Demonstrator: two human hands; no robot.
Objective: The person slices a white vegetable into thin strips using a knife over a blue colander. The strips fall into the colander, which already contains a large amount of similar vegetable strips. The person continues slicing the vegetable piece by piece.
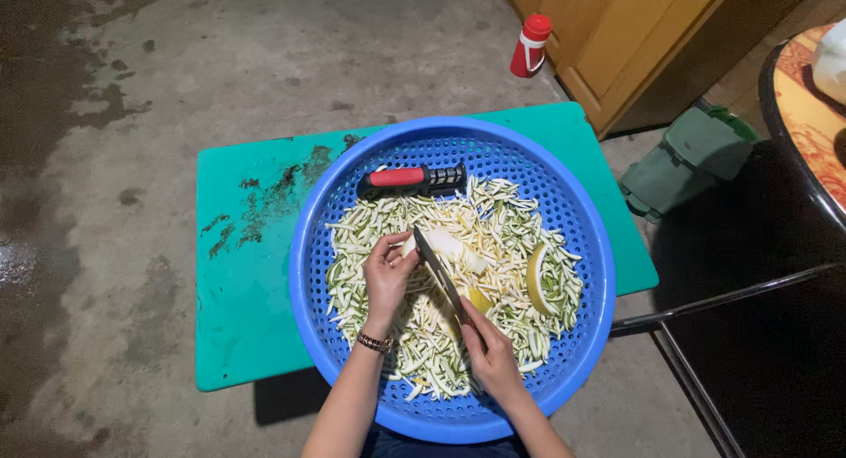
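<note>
From where I watch, the concrete floor (pixel 132 114) takes up most of the view, with a low green table (pixel 247 317) standing on it and a yellow cabinet (pixel 617 35) at the top right. A round blue basket (pixel 352 370) with a perforated wall sits on the table and overhangs its near edge; it is filled with a heap of thin green-and-white strips (pixel 511 220). A yellow-white wedge (pixel 536 277) lies on the strips towards the right wall, and a red-and-black tool (pixel 414 178) rests against the far wall. A red bottle (pixel 530 46) stands on the floor beside the cabinet. In the middle of the basket I see the knife (pixel 438 269), its dark blade slanting up and away from the right hand (pixel 492 357), which is closed around the handle, wrist low and forearm coming in from the bottom edge. The blade rests across a pale white piece (pixel 454 247), which lies just beyond the left hand (pixel 388 277). That hand is curled, fingertips pinching the near end of the piece, a bracelet (pixel 374 342) on its wrist, forearm rising steeply from below.
</note>
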